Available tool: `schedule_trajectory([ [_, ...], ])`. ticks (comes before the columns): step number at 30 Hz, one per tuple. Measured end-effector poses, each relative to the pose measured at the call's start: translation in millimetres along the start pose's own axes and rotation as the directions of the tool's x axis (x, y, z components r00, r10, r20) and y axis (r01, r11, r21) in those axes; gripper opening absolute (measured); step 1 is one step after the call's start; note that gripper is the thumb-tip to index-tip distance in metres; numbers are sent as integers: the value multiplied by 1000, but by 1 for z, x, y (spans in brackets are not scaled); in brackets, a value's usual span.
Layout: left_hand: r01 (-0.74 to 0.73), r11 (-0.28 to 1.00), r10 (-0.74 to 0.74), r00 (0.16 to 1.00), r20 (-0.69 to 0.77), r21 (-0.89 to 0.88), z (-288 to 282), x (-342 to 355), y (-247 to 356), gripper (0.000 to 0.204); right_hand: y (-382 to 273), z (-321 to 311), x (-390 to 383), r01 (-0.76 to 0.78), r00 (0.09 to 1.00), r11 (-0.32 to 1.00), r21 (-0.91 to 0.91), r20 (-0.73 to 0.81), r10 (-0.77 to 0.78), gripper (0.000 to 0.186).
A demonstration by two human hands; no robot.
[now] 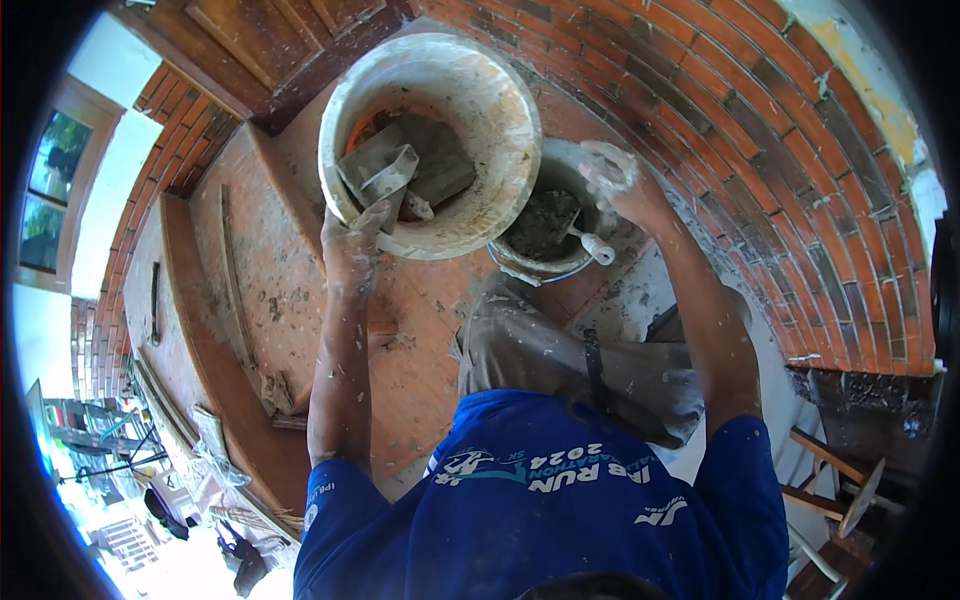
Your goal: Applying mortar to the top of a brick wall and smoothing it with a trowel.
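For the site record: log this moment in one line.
left hand: grips large bucket rim | right hand: over small bucket | trowel in mortar

packages: none that I can spot
signs/screens: none
labels: only white and teal printed lettering on the blue fabric shirt [540,500], bottom centre

A big white bucket [430,140], dirty with splashes, was tipped up, held at its rim. Grey tools lay inside it. Just beside it, a smaller bucket [550,215] sat on the tiled ledge [290,270], holding grey mortar and a white-handled trowel [590,243].
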State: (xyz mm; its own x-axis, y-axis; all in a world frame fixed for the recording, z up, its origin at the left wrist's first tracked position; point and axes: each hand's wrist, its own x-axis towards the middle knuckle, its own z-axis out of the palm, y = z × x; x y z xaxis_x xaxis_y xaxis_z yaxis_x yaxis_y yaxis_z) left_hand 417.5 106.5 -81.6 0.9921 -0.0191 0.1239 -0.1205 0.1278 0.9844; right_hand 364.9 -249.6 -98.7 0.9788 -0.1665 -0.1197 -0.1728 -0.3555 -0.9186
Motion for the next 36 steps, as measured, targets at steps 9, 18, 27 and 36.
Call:
schedule_trajectory([
  [9, -83, 926, 36, 991, 131, 369, 61, 7, -5, 42, 85, -2, 111, 13, 980, 973, -230, -190, -58, 54],
  [18, -232, 849, 156, 968, 195, 475, 71, 5, -23, 44, 63, -6, 81, -10, 986, 978, 207, -159, 44, 27],
  [27, -261, 779, 165, 962, 215, 570, 79, 3, -37, 44, 85, -8, 78, 27, 982, 939, 343, -186, 40, 31],
  [36, -432, 720, 311, 901, 304, 543, 82, 0, -36, 47, 82, -7, 68, 72, 975, 895, 440, -220, 29, 29],
])
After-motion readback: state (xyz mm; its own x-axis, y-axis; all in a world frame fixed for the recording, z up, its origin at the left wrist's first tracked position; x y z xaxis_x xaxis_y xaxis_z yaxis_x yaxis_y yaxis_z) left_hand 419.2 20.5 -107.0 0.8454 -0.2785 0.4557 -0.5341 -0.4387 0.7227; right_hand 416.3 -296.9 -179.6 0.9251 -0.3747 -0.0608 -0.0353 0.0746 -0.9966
